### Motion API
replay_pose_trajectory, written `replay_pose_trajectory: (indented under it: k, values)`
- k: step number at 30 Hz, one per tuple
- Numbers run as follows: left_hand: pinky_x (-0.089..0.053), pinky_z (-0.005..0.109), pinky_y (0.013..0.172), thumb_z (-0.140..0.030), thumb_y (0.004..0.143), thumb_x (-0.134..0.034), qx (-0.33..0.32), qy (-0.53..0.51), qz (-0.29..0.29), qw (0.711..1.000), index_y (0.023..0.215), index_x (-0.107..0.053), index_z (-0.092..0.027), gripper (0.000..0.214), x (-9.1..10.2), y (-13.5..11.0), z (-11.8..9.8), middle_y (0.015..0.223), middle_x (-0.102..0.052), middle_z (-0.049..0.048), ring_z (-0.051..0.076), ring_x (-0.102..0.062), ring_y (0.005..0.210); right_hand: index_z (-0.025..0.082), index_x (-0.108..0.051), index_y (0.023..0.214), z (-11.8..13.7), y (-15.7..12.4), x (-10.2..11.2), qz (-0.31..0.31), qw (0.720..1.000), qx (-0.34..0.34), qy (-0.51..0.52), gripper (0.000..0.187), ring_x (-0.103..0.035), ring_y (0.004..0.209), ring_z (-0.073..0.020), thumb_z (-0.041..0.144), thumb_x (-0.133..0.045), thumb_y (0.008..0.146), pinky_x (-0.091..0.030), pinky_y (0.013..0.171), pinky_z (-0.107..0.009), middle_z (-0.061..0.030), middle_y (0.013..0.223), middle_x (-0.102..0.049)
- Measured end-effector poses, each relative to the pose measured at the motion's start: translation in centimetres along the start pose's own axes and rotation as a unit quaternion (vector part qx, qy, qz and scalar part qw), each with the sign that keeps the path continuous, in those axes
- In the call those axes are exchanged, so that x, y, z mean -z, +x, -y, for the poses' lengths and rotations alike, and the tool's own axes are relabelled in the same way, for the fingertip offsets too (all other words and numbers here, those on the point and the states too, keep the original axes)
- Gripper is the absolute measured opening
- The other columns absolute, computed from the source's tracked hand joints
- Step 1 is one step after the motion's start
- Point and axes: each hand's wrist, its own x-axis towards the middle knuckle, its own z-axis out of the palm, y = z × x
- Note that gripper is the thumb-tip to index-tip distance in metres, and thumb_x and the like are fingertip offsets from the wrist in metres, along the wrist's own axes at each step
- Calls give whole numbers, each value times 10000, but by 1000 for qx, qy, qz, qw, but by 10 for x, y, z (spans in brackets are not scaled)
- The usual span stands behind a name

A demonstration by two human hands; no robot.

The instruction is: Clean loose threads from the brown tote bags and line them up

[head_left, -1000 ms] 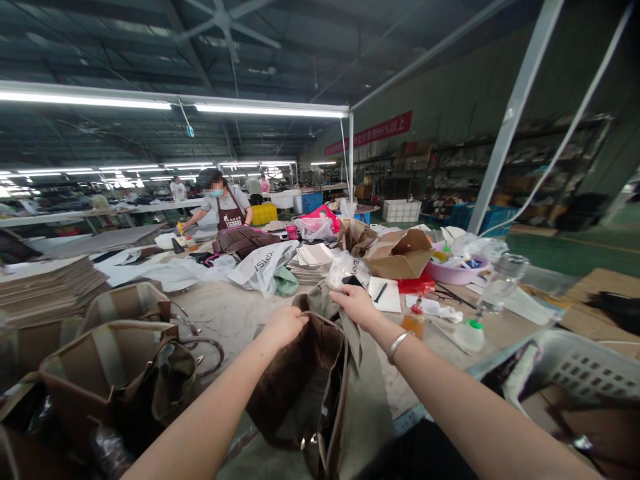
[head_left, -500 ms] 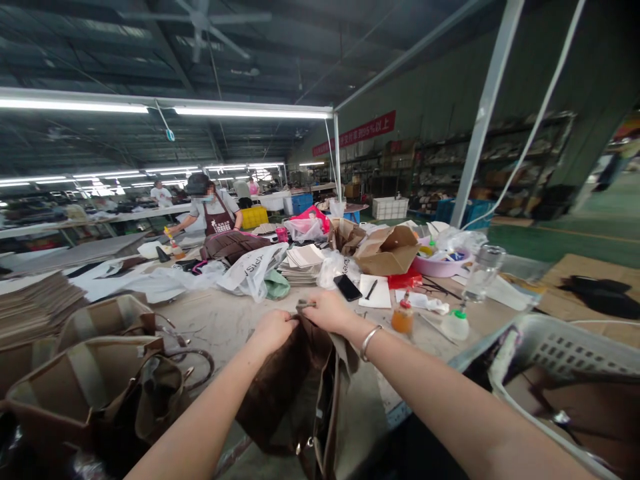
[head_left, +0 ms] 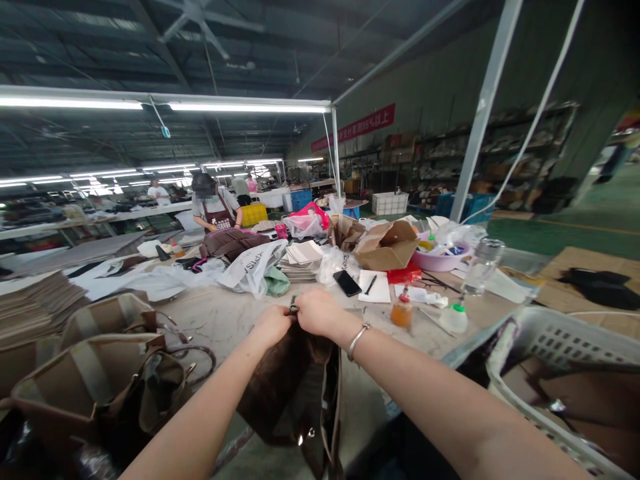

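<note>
A dark brown bag [head_left: 285, 393] hangs in front of me over the grey worktable [head_left: 220, 317]. My left hand [head_left: 273, 325] is closed on its top edge. My right hand [head_left: 316, 312], with a silver bangle at the wrist, is closed right beside it on the same edge, pinching a small dark fitting between the two hands. The bag's strap and metal ring dangle below, near the table's front edge.
Tan and brown bags [head_left: 100, 373] stand at the left. A black phone [head_left: 347, 283], a notepad with pen [head_left: 375, 287], an orange glue bottle [head_left: 401, 312], a glass jar [head_left: 477, 268] and cardboard boxes [head_left: 387, 245] lie beyond. A white crate [head_left: 560, 360] sits right. A person in an apron [head_left: 216, 208] works farther back.
My right hand has drawn left from the bag's grey flap to meet my left hand at the top edge. The flap is folded in. The view has shifted slightly right.
</note>
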Motion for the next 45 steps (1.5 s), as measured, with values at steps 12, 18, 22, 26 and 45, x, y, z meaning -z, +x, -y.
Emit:
replay_pose_trajectory:
  k: [12, 18, 22, 26, 45]
  values:
    - [-355, 259, 527, -318, 756, -486, 39, -1, 17, 999, 563, -587, -162, 268, 1, 0, -2, 527, -551, 29, 171, -550, 585, 154, -629, 638, -84, -60, -8, -63, 944, -144, 291, 212, -555, 568, -132, 331, -540, 716, -391, 512, -212, 19, 555, -588]
    - [-384, 246, 504, -178, 686, -513, 104, -35, 45, 993, 588, -557, -146, 113, 28, -6, 10, 516, -547, 14, 164, -558, 552, 145, -617, 941, -131, -96, -56, -142, 856, -236, 437, 331, -602, 571, -166, 361, -532, 705, -462, 518, -265, -28, 655, -651]
    - [-441, 223, 508, -104, 690, -433, 159, -82, 75, 981, 814, -590, -163, 208, 45, -27, 26, 660, -643, 15, 145, -608, 583, 161, -642, 933, -141, -86, -84, -168, 810, -256, 499, 352, -632, 694, -199, 350, -562, 647, -492, 613, -307, -51, 774, -678]
    - [-449, 237, 494, -136, 685, -470, 200, -67, 73, 975, 825, -590, -142, 184, 48, -53, 38, 630, -651, 32, 180, -623, 578, 172, -661, 959, -140, -73, -100, -187, 790, -252, 527, 383, -605, 884, -228, 359, -607, 629, -471, 753, -333, -76, 936, -671]
    - [-404, 319, 980, -383, 767, -505, -85, 85, -20, 993, 1128, -613, -203, 418, 25, -26, 31, 1162, -628, 32, 219, -575, 1068, 188, -678, 657, -142, -82, -96, -163, 876, -248, 380, 314, -573, 849, -248, 440, -513, 745, -393, 847, -375, -76, 791, -648]
